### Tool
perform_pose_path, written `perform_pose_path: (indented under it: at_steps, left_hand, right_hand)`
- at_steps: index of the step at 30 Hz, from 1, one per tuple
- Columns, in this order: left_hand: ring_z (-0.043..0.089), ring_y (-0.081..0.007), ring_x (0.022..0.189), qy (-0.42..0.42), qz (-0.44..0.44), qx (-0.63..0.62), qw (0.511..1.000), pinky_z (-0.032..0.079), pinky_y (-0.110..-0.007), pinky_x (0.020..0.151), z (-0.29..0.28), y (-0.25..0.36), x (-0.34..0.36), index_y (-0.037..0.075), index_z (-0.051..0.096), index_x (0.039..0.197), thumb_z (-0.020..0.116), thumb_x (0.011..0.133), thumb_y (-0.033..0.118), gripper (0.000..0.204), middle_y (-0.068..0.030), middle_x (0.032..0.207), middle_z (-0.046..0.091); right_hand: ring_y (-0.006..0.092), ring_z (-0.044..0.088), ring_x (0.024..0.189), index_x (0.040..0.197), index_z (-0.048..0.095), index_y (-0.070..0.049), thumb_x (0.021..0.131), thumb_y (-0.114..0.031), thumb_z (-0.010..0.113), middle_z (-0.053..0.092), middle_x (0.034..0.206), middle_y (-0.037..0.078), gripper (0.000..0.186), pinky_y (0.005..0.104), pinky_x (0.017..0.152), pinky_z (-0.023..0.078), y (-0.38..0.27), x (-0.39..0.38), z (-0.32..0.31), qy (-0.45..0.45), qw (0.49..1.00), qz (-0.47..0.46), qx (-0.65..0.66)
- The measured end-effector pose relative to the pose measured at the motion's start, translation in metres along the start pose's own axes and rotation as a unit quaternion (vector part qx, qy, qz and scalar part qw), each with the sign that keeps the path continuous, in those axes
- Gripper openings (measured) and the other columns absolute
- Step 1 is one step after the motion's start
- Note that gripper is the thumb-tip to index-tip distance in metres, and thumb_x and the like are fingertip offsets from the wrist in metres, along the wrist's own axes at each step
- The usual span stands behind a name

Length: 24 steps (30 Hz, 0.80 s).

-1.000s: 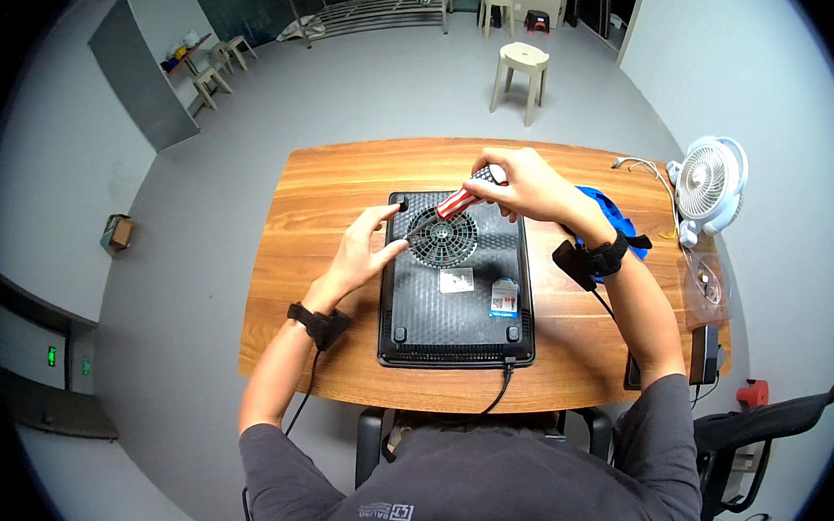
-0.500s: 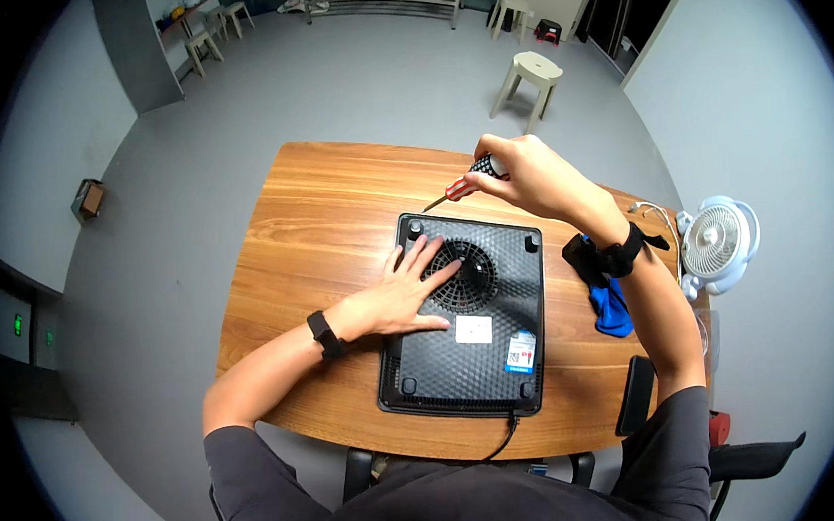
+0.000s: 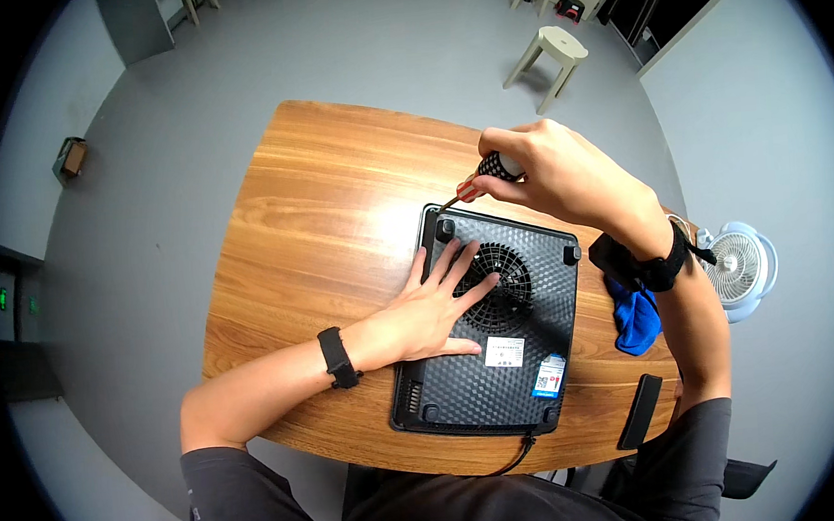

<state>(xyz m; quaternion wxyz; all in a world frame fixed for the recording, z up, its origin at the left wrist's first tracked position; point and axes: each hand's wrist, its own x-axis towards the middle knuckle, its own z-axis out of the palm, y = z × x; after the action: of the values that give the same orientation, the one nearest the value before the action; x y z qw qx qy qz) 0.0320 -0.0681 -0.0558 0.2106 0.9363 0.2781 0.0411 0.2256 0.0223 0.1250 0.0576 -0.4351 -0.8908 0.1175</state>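
Note:
A black induction cooktop (image 3: 471,385) lies upside down on the wooden table, its underside facing up. My left hand (image 3: 424,312) rests flat on its left part, fingers spread, with fingertips over the round fan grille (image 3: 506,298). My right hand (image 3: 568,172) is closed round the handle of a screwdriver (image 3: 470,190), which has red and white stripes and a black dotted part. Held slanted, the screwdriver has its tip at the cooktop's far left corner, beside a rubber foot (image 3: 446,229). Whether the tip sits in a screw hole or on the rim is too small to tell.
Right of the cooktop lie a blue cloth (image 3: 637,322) and a black phone-like slab (image 3: 640,411). A small white-blue fan (image 3: 740,267) stands by the table's right edge. A black cord (image 3: 520,458) runs off the near edge. Beyond the table is a stool (image 3: 557,50).
The screwdriver tip has gone from just past the cooktop's far edge onto its far left corner. The cooktop appears turned slightly clockwise. My left hand stays on it; the whole view has shifted.

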Motion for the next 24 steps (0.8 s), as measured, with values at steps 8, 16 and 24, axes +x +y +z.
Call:
perform_pose_path:
  at_steps: [8,16,24]
  left_hand:
    - [-0.002,-0.053,0.154,0.011,0.005,-0.003,1.0,0.008,-0.074,0.118,0.002,-0.002,0.0,0.017,0.022,0.164,0.057,0.088,0.074,0.101,-0.0308,0.167,-0.003]
    - [-0.002,-0.0539,0.153,0.017,0.012,-0.005,1.0,0.008,-0.074,0.118,0.006,-0.003,0.001,0.018,0.021,0.164,0.057,0.088,0.074,0.101,-0.0312,0.167,-0.003]
    - [-0.002,-0.054,0.153,0.025,0.01,-0.006,1.0,0.008,-0.074,0.118,0.01,-0.004,-0.001,0.019,0.021,0.164,0.057,0.088,0.075,0.102,-0.0309,0.167,-0.003]
  right_hand:
    - [0.0376,0.072,0.073,0.095,0.064,0.0,0.093,-0.03,0.074,0.072,0.077,0.019,0.032,0.0444,0.067,0.058,-0.004,0.015,0.001,-0.014,1.0,-0.008,-0.022]
    - [0.0377,0.072,0.074,0.095,0.065,0.0,0.092,-0.031,0.075,0.072,0.076,0.019,0.033,0.0438,0.068,0.058,-0.002,0.024,0.006,-0.025,1.0,-0.002,-0.013]
    - [0.0386,0.07,0.071,0.093,0.066,0.001,0.092,-0.031,0.074,0.07,0.073,0.02,0.033,0.0441,0.066,0.057,-0.006,0.027,0.007,-0.035,0.999,-0.006,-0.029]
